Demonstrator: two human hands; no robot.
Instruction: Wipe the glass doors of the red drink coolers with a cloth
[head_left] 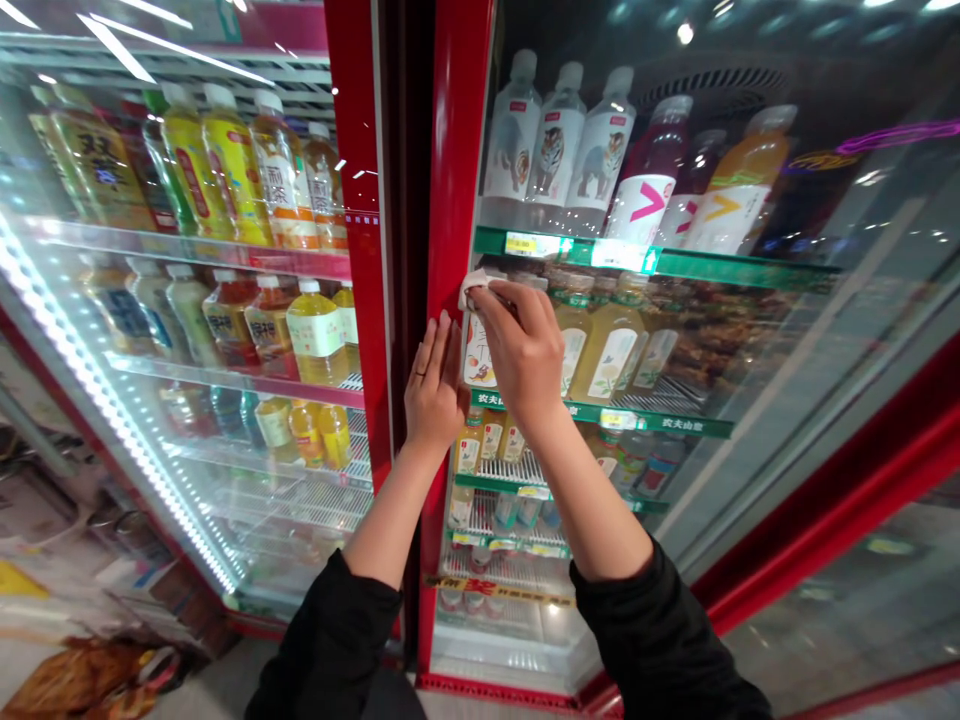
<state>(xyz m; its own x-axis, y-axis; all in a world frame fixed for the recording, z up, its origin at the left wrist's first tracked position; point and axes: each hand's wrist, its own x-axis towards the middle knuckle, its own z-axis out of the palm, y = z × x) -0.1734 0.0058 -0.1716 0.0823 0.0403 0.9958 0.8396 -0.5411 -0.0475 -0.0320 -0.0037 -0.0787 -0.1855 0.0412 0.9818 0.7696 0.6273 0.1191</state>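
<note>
My right hand (529, 345) pinches a small white wipe (474, 287), tissue or cloth, against the glass near the left edge of the right fridge door. Flat against that door's red frame (448, 200) rests my left hand (436, 385), fingers stretched upward, a ring on one finger, holding nothing. Behind the glass, close to my right hand, stand yellow drink bottles (606, 350) on a green-edged shelf. Part of a white carton with printed pictures (478, 352) shows between my hands.
On the left, a second red-framed fridge holds several rows of bottles (240, 180), with a bright light strip (112, 420) along its side. Clear and coloured bottles (592, 150) fill the right fridge's top shelf. A brown bundle (71, 680) lies on the floor at lower left.
</note>
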